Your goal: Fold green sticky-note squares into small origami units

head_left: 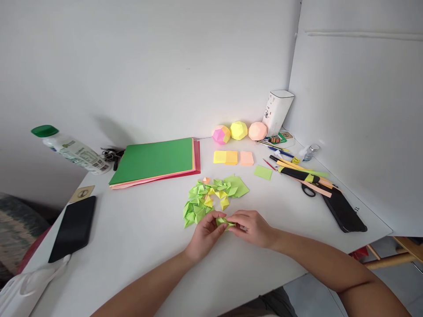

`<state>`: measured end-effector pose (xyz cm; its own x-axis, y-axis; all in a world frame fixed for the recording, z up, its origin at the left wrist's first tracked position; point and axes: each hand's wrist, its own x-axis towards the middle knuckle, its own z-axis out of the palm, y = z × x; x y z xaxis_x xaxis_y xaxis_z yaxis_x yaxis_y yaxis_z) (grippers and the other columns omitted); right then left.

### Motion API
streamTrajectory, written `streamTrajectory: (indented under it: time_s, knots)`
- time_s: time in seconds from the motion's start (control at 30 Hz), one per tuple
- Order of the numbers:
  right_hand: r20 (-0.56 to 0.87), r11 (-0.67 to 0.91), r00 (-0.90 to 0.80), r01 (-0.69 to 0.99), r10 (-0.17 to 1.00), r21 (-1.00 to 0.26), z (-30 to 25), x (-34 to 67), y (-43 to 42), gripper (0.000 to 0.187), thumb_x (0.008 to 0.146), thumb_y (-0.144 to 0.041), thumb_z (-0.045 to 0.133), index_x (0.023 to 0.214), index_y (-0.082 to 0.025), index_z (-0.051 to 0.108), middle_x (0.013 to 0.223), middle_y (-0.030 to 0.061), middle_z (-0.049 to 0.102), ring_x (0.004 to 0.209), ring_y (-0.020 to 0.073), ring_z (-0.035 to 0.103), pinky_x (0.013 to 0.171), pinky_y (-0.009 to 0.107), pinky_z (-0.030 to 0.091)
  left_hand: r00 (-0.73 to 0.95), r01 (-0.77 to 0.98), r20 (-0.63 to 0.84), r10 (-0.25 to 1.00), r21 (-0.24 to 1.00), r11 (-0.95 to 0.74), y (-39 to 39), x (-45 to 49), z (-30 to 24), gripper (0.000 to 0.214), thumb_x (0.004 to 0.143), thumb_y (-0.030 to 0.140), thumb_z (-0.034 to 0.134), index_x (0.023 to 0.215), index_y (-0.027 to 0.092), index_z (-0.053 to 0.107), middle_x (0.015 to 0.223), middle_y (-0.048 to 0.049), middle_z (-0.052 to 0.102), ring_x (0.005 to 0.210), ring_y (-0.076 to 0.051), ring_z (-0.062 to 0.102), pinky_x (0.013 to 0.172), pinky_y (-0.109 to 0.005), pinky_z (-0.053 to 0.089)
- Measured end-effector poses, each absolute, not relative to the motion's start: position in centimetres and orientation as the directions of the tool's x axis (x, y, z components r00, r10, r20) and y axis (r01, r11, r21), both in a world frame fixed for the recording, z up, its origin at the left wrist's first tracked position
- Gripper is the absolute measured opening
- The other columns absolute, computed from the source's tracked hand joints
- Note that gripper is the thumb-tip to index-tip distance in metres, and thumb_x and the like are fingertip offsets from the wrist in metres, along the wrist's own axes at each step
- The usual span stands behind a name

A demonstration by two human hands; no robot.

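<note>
Both hands meet over the desk (148,246), just on the near side of the pile of folded pieces (211,198), which we take as our landmark.

- Left hand (205,233): its grip is pressed together, thumb and fingertips pinching the left end of a small folded green piece (225,222).
- Right hand (253,228): its grip is likewise closed, pinching the right end of the same piece. The fingers cover most of it, so we cannot tell the fold.
- The folded green piece sits between the two hands at the near edge of the pile. We cannot tell whether it rests on the desk or is held just above it.
- The pile is mostly green, with a few yellow units and one orange one at its far edge.

Beyond the pile:
- To the left, a stack of coloured paper (155,160) with a green sheet on top.
- Straight behind, yellow pads (225,157) and a peach pad (246,158).
- Further back, three paper balls (238,130) in a row.
- To the right, a loose green square (263,172).
- Further right, scissors (302,176) among pens.

Well left of the pile, a dark phone (73,227) lies face up.
</note>
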<state>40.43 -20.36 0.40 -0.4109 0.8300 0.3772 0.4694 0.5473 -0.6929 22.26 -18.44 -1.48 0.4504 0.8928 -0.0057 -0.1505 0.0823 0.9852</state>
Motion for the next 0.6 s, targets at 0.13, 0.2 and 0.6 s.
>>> streamTrajectory:
  time_s: [0.13,0.2,0.6]
  knots:
    - [0.436,0.571,-0.377,0.426,0.817,-0.702,0.26,40.28,-20.20,0.018,0.086,-0.019,0.049,0.095,-0.015,0.064,0.072,0.0058,0.063,0.057,0.0118,0.053,0.051,0.022,0.043,0.386,-0.079,0.143,0.911,0.989,-0.122,-18.32,22.43,-1.39,0.012,0.075,0.029,0.065,0.082,0.019,0.062,0.089,-0.0049,0.052,0.089,-0.018,0.050,0.074,-0.030,0.046]
    - [0.426,0.552,-0.363,0.405,0.829,-0.729,0.42,40.28,-20.14,0.017,0.085,-0.019,0.050,0.094,-0.014,0.065,0.071,0.0057,0.063,0.057,0.0115,0.053,0.051,0.022,0.044,0.431,-0.041,0.106,0.896,0.994,-0.098,-18.37,22.35,-1.30,0.011,0.078,0.029,0.061,0.080,0.018,0.062,0.082,-0.0043,0.055,0.080,-0.016,0.052,0.068,-0.028,0.046]
    - [0.015,0.087,-0.243,0.287,0.970,-0.954,0.77,40.34,-20.21,0.016,0.080,-0.028,0.059,0.080,-0.014,0.067,0.068,0.0033,0.063,0.054,0.0113,0.056,0.049,0.021,0.046,0.451,-0.041,0.021,0.892,0.999,-0.003,-18.08,21.97,-0.93,0.012,0.076,0.025,0.064,0.083,0.022,0.073,0.081,-0.0047,0.069,0.075,-0.016,0.061,0.065,-0.026,0.049]
